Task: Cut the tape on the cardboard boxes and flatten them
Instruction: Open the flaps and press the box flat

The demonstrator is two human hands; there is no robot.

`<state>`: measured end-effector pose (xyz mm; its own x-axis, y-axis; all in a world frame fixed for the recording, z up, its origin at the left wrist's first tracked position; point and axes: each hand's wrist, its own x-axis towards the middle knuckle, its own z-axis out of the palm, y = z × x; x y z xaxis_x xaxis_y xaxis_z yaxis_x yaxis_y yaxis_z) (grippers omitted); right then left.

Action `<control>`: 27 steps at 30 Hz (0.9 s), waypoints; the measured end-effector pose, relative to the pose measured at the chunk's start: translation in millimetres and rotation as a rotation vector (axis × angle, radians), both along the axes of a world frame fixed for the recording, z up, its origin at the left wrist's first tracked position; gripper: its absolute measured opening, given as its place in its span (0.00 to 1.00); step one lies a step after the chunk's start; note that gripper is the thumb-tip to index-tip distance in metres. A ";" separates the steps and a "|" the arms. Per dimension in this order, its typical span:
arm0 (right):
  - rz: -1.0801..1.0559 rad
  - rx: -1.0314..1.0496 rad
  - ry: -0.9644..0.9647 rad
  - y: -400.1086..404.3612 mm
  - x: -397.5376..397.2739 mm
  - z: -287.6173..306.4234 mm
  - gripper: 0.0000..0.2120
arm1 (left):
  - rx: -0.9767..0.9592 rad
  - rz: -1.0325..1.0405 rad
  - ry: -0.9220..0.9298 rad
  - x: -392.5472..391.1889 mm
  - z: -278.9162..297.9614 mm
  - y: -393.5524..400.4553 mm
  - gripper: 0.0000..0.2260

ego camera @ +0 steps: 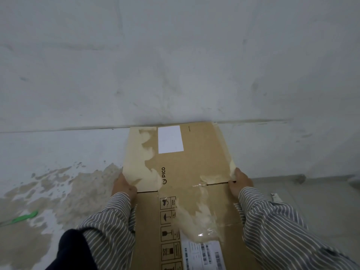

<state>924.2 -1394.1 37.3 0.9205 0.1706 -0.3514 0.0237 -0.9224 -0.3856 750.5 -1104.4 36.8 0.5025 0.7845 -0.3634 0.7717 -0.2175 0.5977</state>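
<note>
A flattened brown cardboard box lies in front of me, its far edge against the base of the wall. It carries a white label, a PICO logo, handling symbols, torn paper patches and clear tape remnants. My left hand grips the box's left edge at the flap seam, thumb on top. On the right edge, at the same seam, my right hand grips the cardboard. Both sleeves are striped. No cutting tool shows in either hand.
A grey wall rises right behind the box. The floor at left is stained with worn paint. A green object lies on the floor at far left. A small white item sits on the floor at right.
</note>
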 end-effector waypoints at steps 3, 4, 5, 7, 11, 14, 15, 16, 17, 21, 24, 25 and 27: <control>0.003 -0.002 -0.014 3.5 1.1 -3.3 0.18 | 0.008 0.007 0.004 3.5 -5.6 4.0 0.26; 0.009 -0.009 -0.019 4.6 1.1 -3.8 0.18 | 0.012 0.007 0.010 5.1 -8.1 5.5 0.27; 0.019 -0.029 -0.021 6.3 1.3 -4.5 0.19 | 0.012 0.000 0.018 6.6 -10.0 6.4 0.27; 0.033 -0.119 -0.045 12.8 0.3 -3.7 0.20 | 0.017 -0.036 0.035 8.1 -14.7 7.2 0.27; 0.120 -0.194 -0.173 38.8 -9.1 3.8 0.22 | 0.036 -0.076 0.057 9.9 -18.3 3.9 0.26; 0.309 -0.196 -0.134 54.8 -20.0 3.0 0.20 | 0.048 -0.098 0.085 10.5 -20.0 1.9 0.27; 0.332 -0.193 -0.124 56.8 -22.2 2.1 0.19 | 0.050 -0.104 0.090 10.4 -20.5 1.5 0.27; 0.336 -0.187 -0.123 57.2 -22.9 1.8 0.19 | 0.054 -0.109 0.088 10.4 -21.6 1.8 0.27; 0.333 -0.182 -0.124 56.7 -22.5 1.5 0.19 | 0.055 -0.113 0.088 10.4 -21.3 1.9 0.28; 0.348 -0.186 -0.121 54.4 -21.4 3.4 0.19 | 0.083 -0.117 0.137 11.2 -18.3 -4.3 0.27; 0.358 -0.196 -0.117 57.3 -24.9 7.9 0.19 | 0.210 -0.093 0.234 13.4 -8.6 -20.2 0.29; 0.370 -0.204 -0.126 59.5 -26.2 9.4 0.20 | 0.239 -0.107 0.232 13.9 -4.4 -24.9 0.30; 0.419 -0.215 -0.143 66.6 -29.2 14.4 0.22 | 0.272 -0.164 0.214 12.5 3.1 -30.2 0.30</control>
<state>895.0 -1327.4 51.7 0.8298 0.4743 -0.2941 0.4489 -0.8803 -0.1534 763.0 -1134.6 39.9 0.5645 0.7823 -0.2633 0.8146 -0.4765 0.3307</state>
